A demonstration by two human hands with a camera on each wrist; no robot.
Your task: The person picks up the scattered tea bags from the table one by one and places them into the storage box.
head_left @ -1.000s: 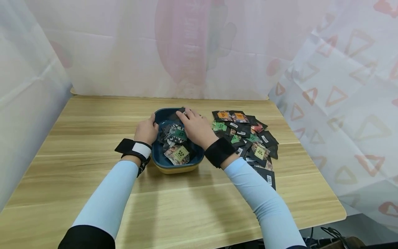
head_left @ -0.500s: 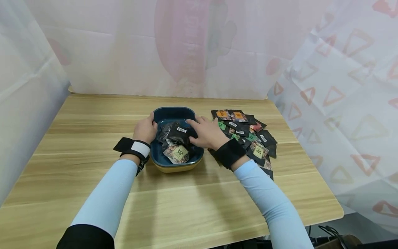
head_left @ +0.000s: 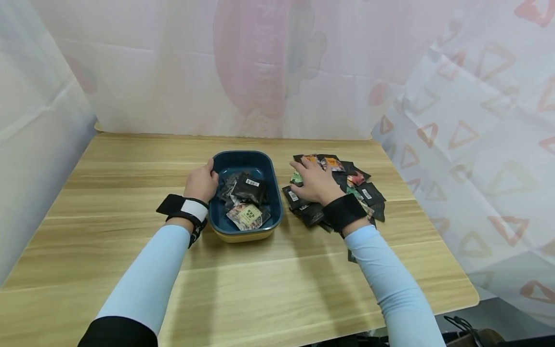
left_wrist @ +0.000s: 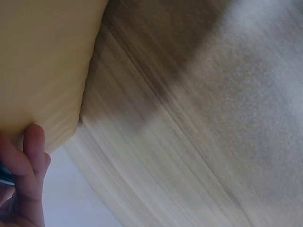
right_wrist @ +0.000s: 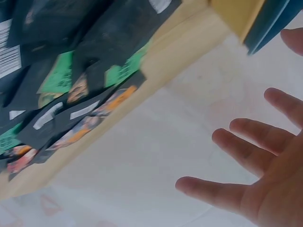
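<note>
Setting: light wood-grain desk (head_left: pixel 260 289) enclosed by pale translucent curtains printed with pink shapes and triangles (head_left: pixel 468 120).

Item 1. Dark blue, rounded-rectangular plastic tub with a yellow underside (head_left: pixel 225 161). Stands at mid-desk, between the two hands. Holds several small black foil sachets (head_left: pixel 248 193), one showing a green square label, one a white barcode.

Item 2. Loose heap of small black foil sachets with green, orange and red labels (head_left: pixel 368 193). Lies on the desk just to the right of the tub, directly beneath and beyond the right fingers.

Item 3. Left hand (head_left: pixel 201 182). Curled over the tub's left rim, thumb at the lip; the left wrist view shows a fingertip against the yellow outer wall (left_wrist: pixel 52 71). Position unchanged from a second ago.

Item 4. Right hand (head_left: pixel 314 183). Fingers (right_wrist: pixel 246 151) spread apart and straight, holding nothing; palm down over the near-left part of the heap, seemingly touching the top sachets.

Change noted: one second ago the right hand was inside the tub among the sachets; half a second ago it was crossing the tub's right rim; now it is wholly outside, over the heap. A barcode sachet now lies on top of the tub's contents.

Reading: one deposit appears complete, and the hand is returning to the heap for another. Most sachets still lie outside the tub, so the transfer seems far from finished.
</note>
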